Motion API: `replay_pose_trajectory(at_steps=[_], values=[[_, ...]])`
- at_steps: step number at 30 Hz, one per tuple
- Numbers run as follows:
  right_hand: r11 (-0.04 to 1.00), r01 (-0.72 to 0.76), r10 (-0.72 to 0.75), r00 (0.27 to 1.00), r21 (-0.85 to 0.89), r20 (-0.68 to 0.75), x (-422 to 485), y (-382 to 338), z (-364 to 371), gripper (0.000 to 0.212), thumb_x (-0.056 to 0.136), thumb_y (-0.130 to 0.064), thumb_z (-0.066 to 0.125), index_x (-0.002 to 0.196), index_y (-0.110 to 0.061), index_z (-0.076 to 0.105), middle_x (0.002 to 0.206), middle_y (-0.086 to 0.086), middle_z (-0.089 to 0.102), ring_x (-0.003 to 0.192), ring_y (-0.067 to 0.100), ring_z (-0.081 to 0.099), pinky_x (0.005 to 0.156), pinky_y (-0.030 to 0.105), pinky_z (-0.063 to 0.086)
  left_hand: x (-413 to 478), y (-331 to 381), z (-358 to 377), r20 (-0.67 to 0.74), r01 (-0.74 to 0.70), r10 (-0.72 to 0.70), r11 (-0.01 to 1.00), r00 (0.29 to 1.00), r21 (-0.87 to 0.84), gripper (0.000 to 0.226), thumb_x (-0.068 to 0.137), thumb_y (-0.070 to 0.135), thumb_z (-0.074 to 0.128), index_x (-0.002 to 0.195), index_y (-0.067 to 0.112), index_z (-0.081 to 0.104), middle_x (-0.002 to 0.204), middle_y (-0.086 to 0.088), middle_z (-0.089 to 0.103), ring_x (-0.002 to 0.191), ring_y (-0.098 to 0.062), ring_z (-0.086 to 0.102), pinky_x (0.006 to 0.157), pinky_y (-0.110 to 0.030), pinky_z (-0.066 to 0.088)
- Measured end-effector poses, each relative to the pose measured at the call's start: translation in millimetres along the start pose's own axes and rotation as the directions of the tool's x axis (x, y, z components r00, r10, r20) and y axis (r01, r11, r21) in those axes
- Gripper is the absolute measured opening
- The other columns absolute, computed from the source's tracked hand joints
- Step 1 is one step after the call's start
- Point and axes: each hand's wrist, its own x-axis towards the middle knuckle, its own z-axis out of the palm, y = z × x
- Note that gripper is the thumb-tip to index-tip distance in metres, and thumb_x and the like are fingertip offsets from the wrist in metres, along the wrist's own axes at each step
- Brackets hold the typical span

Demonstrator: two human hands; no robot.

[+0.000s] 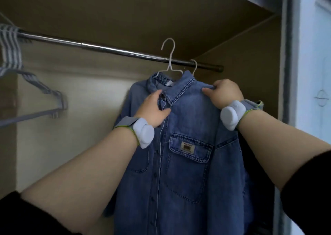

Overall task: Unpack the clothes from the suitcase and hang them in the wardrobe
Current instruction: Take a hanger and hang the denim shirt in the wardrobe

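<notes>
much open rail (107, 48) left of the shirt (188, 177).

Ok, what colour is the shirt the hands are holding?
The shirt is faded blue denim with pale stitching along the collar and pocket; the head view shows it clearly.

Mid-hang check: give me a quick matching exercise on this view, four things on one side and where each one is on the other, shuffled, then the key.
Things
1. left hand
2. right hand
3. empty hangers
4. tan label

Places
A. bunched at the left end of the rail
B. on the chest pocket flap
C. gripping the denim shirt at its shoulder
D. holding the shirt's front at the collar

Pairs: 1-D, 2-C, 3-A, 4-B.
</notes>
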Motion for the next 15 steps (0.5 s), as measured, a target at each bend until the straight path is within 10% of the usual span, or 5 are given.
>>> replay_pose_trajectory(at_steps=[10,15], values=[[0.996,-0.092,0.092,0.984,-0.008,0.153,-9.1,20.1,41.3,0.038,0.092,-0.039,0.052,0.067,-0.011,0.049,0.070,0.009,0.054,0.060,0.023,0.048,0.050,0.030,0.033,-22.2,-22.8,17.8,0.044,0.083,-0.091,0.986,0.995,0.147,0.063,0.090,0.033,0.061,0.144,0.021,0.032,0.147,-0.005,0.038,0.131,-0.022,0.042,0.103,-0.027,0.033],[0.977,0.000,-0.022,0.995,-0.213,-0.101,-32.1,8.6,43.9,0.034,0.089,-0.036,0.054,0.114,-0.013,0.054,0.116,0.016,0.049,0.109,0.037,0.048,0.085,0.043,0.042,-37.6,-26.6,21.0,0.060,0.119,-0.127,0.985,0.990,0.124,0.058,0.089,0.033,0.062,0.141,0.022,0.037,0.144,-0.007,0.042,0.129,-0.023,0.044,0.106,-0.033,0.037]])
